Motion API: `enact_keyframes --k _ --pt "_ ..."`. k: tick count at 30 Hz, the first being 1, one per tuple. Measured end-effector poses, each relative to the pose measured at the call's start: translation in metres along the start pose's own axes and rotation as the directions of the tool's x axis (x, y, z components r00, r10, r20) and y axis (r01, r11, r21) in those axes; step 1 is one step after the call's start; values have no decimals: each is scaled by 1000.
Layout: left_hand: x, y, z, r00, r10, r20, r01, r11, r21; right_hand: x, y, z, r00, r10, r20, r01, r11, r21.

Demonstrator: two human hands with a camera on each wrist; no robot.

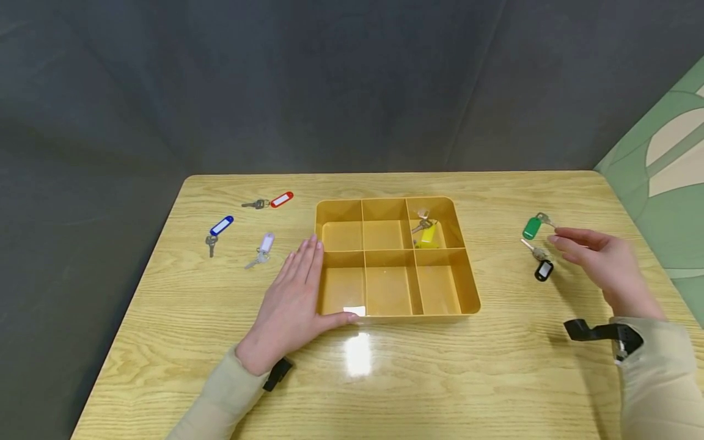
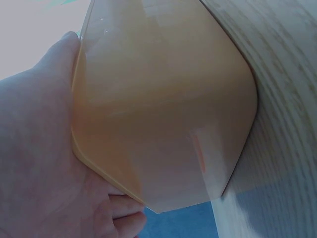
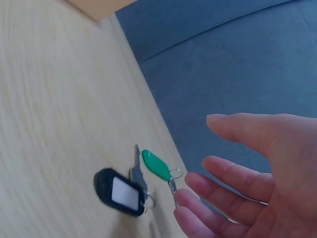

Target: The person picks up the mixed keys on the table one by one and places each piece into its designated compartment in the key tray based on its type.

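Note:
My left hand (image 1: 291,302) lies against the front left corner of a yellow six-compartment tray (image 1: 363,287), fingers straight along its left side and thumb at the front edge. The left wrist view shows the palm beside the tray's wall (image 2: 163,109). At the right, my right hand (image 1: 610,260) hovers with thumb and fingers apart, close to a key with a green tag (image 1: 531,228). A key with a black tag (image 1: 544,270) lies just nearer to me; the right wrist view also shows this black tag (image 3: 121,193) beside the green tag (image 3: 156,165).
In the tray's back right compartment sits a key with a yellow tag (image 1: 428,235). Left of the tray lie keys with a red tag (image 1: 282,199), a blue tag (image 1: 222,225) and a pale lilac tag (image 1: 266,242). A dark partition (image 1: 330,85) stands behind the wooden table (image 1: 440,379).

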State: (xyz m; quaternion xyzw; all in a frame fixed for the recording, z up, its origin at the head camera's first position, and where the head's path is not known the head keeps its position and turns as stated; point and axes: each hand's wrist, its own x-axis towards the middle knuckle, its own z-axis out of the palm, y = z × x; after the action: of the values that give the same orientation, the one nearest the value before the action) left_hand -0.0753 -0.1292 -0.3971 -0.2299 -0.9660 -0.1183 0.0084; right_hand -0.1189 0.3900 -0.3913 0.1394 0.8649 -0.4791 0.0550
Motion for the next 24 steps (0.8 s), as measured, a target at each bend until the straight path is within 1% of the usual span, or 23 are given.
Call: enact_keyframes --k 4,12,20,24 --pt "0 0 0 1000 -6 4 6 1000 -3 1 7 1 1000 6 8 -6 999 -43" --pt "0 0 0 1000 -5 5 5 1000 -1 5 12 3 1000 -10 10 11 998 -68" --pt "0 0 1 1000 -2 -4 2 1000 -5 7 15 7 999 24 27 -20 990 -139" --pt "0 0 1 1000 -2 -14 1 1000 -10 9 16 8 999 37 18 -33 983 -180"
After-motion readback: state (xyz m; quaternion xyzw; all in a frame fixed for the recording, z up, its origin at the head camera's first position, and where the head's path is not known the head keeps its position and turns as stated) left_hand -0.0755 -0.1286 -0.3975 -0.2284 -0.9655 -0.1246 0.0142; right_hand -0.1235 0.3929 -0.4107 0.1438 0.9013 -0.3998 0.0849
